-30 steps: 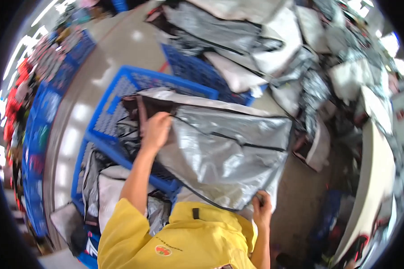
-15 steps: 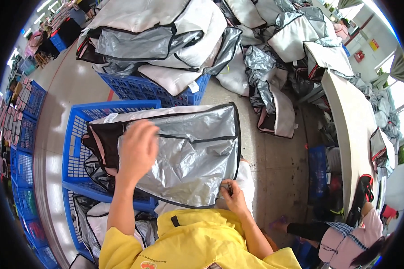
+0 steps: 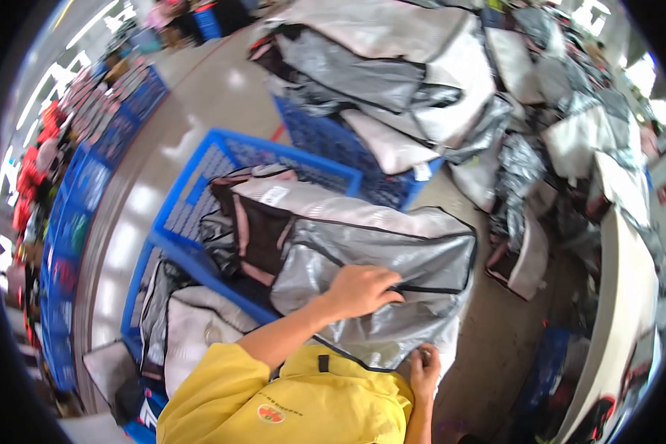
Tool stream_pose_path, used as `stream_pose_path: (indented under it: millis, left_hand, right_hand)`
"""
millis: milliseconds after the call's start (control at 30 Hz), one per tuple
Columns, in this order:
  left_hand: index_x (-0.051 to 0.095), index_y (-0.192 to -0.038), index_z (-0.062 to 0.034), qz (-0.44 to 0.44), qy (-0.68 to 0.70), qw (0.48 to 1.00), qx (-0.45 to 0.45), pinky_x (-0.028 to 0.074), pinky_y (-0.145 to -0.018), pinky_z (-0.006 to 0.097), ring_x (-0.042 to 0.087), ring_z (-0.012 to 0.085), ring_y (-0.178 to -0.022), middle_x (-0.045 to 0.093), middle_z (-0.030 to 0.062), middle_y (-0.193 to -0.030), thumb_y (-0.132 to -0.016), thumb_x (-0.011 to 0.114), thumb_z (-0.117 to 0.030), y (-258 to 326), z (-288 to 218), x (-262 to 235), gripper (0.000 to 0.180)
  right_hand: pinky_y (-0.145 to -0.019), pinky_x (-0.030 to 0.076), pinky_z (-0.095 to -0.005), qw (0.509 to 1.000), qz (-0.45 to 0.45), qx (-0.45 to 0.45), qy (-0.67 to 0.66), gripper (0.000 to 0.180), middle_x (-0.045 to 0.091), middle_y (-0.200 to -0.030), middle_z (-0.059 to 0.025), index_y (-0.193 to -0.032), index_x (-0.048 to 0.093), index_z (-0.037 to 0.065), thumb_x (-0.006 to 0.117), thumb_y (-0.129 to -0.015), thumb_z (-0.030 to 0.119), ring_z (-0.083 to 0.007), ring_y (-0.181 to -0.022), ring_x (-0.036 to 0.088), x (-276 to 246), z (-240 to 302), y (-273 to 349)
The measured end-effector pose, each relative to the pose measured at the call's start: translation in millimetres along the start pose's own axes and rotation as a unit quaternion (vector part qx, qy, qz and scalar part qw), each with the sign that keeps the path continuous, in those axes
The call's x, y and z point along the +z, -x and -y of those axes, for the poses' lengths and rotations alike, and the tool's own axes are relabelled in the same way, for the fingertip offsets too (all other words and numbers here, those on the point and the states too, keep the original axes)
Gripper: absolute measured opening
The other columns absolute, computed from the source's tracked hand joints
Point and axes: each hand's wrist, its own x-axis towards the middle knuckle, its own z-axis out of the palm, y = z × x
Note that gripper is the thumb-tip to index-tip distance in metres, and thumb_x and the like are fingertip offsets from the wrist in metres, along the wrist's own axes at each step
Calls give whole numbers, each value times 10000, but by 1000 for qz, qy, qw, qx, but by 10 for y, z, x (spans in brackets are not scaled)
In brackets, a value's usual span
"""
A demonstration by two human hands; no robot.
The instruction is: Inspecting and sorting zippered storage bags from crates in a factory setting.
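Black-edged silver foil-like fabric piece [image 3: 381,251] is spread partly over blue plastic crate [image 3: 288,154] | left hand [image 3: 362,291] laid atop, right hand [image 3: 424,366] curled at near edge; neither grip's closure can be told | cloth best kept taut

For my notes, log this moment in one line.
left hand: over silver fabric; right hand: at its near edge; blue crate: partly under fabric
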Motion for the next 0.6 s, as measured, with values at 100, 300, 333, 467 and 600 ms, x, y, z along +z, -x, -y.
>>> stream_pose_path:
  millis: [100,300,333,467,600]
  left_hand:
    - [686,-1018,-142,-9,-22,1000,-7,558,-639,404,709,271,-750,656,45,-817,-901,719,-469,107,35,59,349]
    - [678,-998,-139,9,-25,999,-22,552,-645,394,717,278,-758,664,62,-828,-906,693,-477,190,51,126,350]
    - [678,-998,-139,3,-29,999,-31,552,-645,394,717,278,-758,664,62,-828,-906,693,-477,203,58,137,350]
    - [672,-1017,-139,1,-27,999,-22,549,-655,396,719,278,-769,671,64,-829,-900,705,-468,269,97,176,351]
    - [661,-1028,-128,-4,-31,999,-26,545,-657,394,717,274,-776,673,67,-830,-902,707,-459,274,82,199,358]
  right_hand:
    - [-543,298,-203,997,-31,-49,45,109,466,-700,92,-1045,675,48,641,-1021,149,-19,-608,401,-150,180,-148]
    - [-481,216,-221,988,-120,-92,15,193,370,-639,99,-1034,672,68,616,-1065,251,0,-536,301,-495,622,-618]
    - [-475,195,-228,989,-121,-82,20,201,329,-620,94,-1049,674,69,604,-1074,256,-1,-524,291,-378,896,-677]
    - [-495,218,-218,983,-119,-119,77,243,446,-728,99,-1099,674,42,612,-1068,275,1,-581,307,-220,1411,-977]
    - [-541,328,-212,986,-106,-101,76,377,550,-825,52,-1313,623,0,662,-1039,256,-27,-633,407,177,1886,-1224]
